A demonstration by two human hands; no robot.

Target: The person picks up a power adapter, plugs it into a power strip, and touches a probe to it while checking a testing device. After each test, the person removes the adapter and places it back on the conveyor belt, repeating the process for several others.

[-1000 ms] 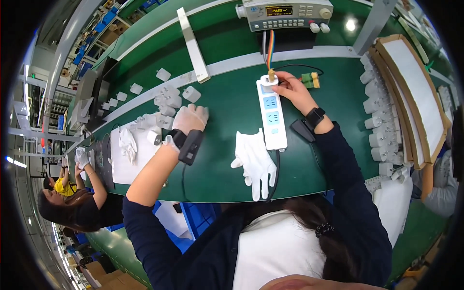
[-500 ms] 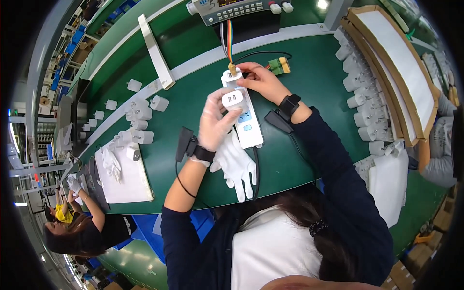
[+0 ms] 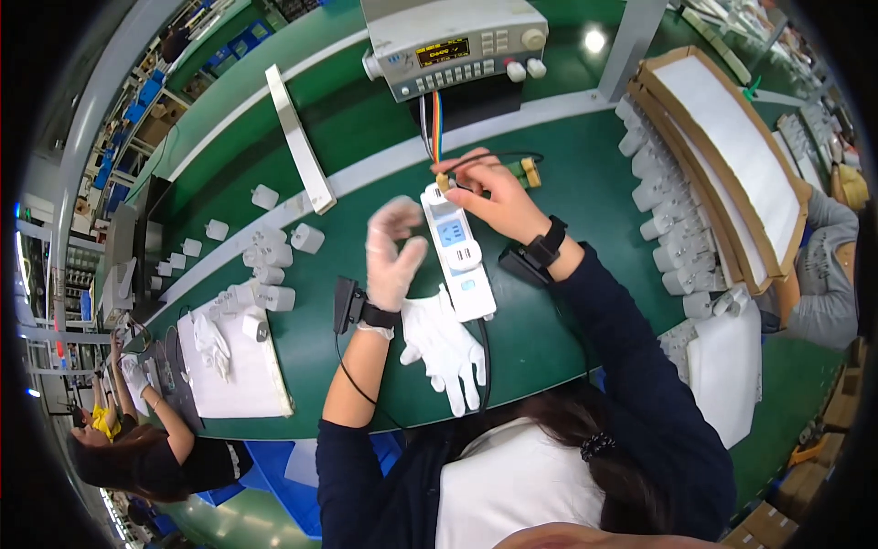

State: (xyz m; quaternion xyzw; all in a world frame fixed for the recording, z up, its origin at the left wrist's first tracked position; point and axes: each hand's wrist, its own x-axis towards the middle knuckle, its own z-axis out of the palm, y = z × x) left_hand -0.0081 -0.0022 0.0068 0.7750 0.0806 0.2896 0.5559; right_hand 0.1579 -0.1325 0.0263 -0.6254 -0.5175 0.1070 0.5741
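Note:
My left hand (image 3: 395,254), in a thin translucent glove, hovers left of a white power strip (image 3: 472,300), fingers apart and holding nothing. My bare right hand (image 3: 494,194) pinches a tan USB plug (image 3: 444,182) at the strip's far end. The plug meets a white charger (image 3: 434,194) seated there; how deep it goes in is hidden by fingers. Nearer me, a second white charger (image 3: 465,256) with two USB ports sits on the strip, beyond a blue switch. An empty white glove (image 3: 444,355) lies against the strip's near left side.
A grey bench instrument (image 3: 457,55) with a lit display stands at the back, ribbon wires (image 3: 437,123) running down from it. Loose white chargers (image 3: 267,256) lie left; more chargers (image 3: 672,224) line up right beside a cardboard tray (image 3: 722,156). Co-workers sit on both sides.
My left hand has let go of the two-port charger, which now sits on the strip, and has drawn back left and opened. The view has tilted up, showing more of the instrument.

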